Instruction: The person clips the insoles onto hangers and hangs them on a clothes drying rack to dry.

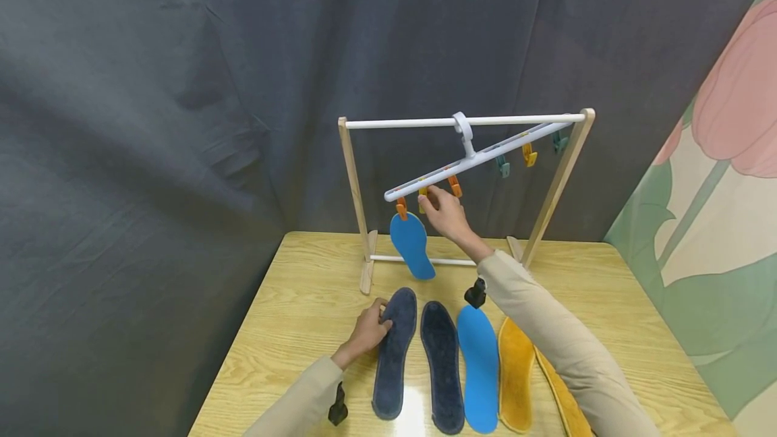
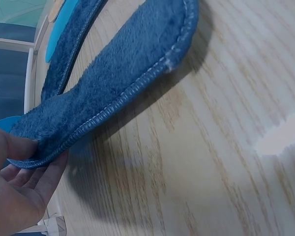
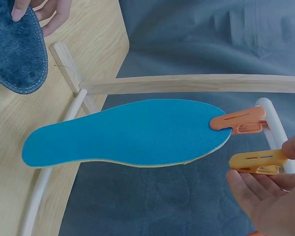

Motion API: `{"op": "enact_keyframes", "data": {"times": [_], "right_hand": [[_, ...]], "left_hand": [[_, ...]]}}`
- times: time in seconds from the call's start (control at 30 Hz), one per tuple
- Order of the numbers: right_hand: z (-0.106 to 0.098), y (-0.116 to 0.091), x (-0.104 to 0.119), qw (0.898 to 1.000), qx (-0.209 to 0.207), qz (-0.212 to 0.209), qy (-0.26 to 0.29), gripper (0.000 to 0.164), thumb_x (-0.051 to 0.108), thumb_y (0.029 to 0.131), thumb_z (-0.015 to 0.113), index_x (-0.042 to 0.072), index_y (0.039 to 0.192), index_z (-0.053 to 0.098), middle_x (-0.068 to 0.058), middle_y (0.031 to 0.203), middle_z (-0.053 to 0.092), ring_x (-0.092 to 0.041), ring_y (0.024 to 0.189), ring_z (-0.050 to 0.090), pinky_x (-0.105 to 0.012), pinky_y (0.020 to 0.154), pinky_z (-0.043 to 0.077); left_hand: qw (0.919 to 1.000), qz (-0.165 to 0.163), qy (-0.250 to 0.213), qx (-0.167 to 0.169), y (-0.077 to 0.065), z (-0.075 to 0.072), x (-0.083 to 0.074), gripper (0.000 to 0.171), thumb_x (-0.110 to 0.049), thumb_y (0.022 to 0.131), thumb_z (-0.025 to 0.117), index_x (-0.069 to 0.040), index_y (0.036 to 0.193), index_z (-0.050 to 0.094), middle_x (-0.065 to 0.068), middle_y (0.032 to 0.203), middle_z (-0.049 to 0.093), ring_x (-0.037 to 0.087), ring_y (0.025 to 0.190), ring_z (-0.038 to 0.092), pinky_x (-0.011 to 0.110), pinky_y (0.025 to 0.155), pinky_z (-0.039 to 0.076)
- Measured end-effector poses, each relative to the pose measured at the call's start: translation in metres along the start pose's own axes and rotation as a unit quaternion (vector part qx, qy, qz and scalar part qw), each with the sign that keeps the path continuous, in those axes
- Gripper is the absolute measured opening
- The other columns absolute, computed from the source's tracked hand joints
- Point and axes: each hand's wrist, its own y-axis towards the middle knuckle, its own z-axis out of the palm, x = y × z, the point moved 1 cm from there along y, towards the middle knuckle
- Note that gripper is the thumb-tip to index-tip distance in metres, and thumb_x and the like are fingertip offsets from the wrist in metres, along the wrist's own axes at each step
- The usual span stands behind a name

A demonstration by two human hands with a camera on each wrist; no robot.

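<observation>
My left hand (image 1: pixel 367 329) pinches the upper edge of a dark blue fleecy insole (image 1: pixel 394 356), thumb on top and fingers beneath. In the left wrist view that end is lifted above the table. My right hand (image 1: pixel 448 213) holds a yellow clip (image 3: pixel 258 160) on the white hanger (image 1: pixel 437 176), thumb on one side and fingers on the other. Beside this clip, a bright blue insole (image 1: pixel 409 245) hangs from an orange clip (image 1: pixel 401 208) near the hanger's low left end. The hanger tilts, its right end higher.
A wooden rack with a white top bar (image 1: pixel 400 123) carries the hanger. Other clips, including a second orange clip (image 1: pixel 454 185), hang along it. On the table lie another dark insole (image 1: pixel 442 363), a blue insole (image 1: pixel 478 369) and a mustard insole (image 1: pixel 516 376), with one more partly under my right sleeve.
</observation>
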Motion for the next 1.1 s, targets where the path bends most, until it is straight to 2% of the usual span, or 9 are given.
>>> {"op": "enact_keyframes", "data": {"times": [0.23,0.43,0.53,0.67,0.93,1.1], "right_hand": [[0.0,0.0,0.002,1.0,0.002,0.005,-0.001,0.024,0.021,0.104,0.052,0.002,0.112,0.064,-0.016,0.099,0.067,-0.031,0.088,0.063,-0.052,0.077,0.045],[-0.002,0.0,0.005,1.0,0.004,-0.002,-0.001,0.022,0.019,0.104,0.051,0.001,0.106,0.063,-0.013,0.085,0.061,-0.027,0.071,0.053,-0.04,0.062,0.038],[-0.003,0.0,0.007,1.0,0.003,-0.003,0.001,0.021,0.019,0.104,0.051,0.002,0.104,0.063,-0.011,0.082,0.059,-0.025,0.067,0.05,-0.036,0.059,0.034],[-0.002,0.0,0.006,1.0,0.002,0.001,0.001,0.021,0.02,0.104,0.051,0.002,0.106,0.063,-0.013,0.088,0.062,-0.026,0.073,0.054,-0.039,0.063,0.038],[0.0,0.0,0.007,1.0,0.011,0.01,0.001,0.024,0.021,0.105,0.051,0.001,0.11,0.062,-0.018,0.104,0.066,-0.034,0.091,0.063,-0.054,0.079,0.047],[0.0,0.0,0.008,1.0,0.011,0.009,0.0,0.025,0.02,0.104,0.051,0.0,0.112,0.062,-0.019,0.105,0.066,-0.034,0.092,0.064,-0.055,0.08,0.047]], "left_hand": [[0.9997,-0.008,-0.017,-0.015,0.001,-0.003,-0.003,0.036,0.005,0.092,0.064,0.006,0.126,0.053,0.007,0.082,0.06,0.011,0.064,0.055,0.025,0.053,0.046],[0.9994,0.0,-0.03,-0.018,0.004,-0.005,-0.003,0.035,0.006,0.092,0.064,0.007,0.125,0.053,0.007,0.082,0.061,0.013,0.065,0.058,0.025,0.053,0.047],[0.9991,0.006,-0.032,-0.026,0.005,-0.005,-0.004,0.036,0.006,0.091,0.065,0.006,0.125,0.054,0.008,0.083,0.063,0.013,0.066,0.06,0.026,0.054,0.049],[0.9989,0.011,-0.022,-0.039,0.008,-0.006,-0.006,0.036,0.005,0.091,0.065,0.004,0.125,0.055,0.008,0.085,0.065,0.012,0.065,0.06,0.025,0.054,0.049],[0.9983,0.013,-0.029,-0.049,0.009,-0.009,-0.009,0.034,0.006,0.09,0.066,0.004,0.123,0.057,0.007,0.083,0.065,0.01,0.061,0.058,0.024,0.052,0.049],[0.9979,0.011,-0.034,-0.053,0.01,-0.011,-0.011,0.034,0.006,0.09,0.066,0.003,0.123,0.057,0.008,0.084,0.064,0.01,0.061,0.057,0.024,0.053,0.049]]}}
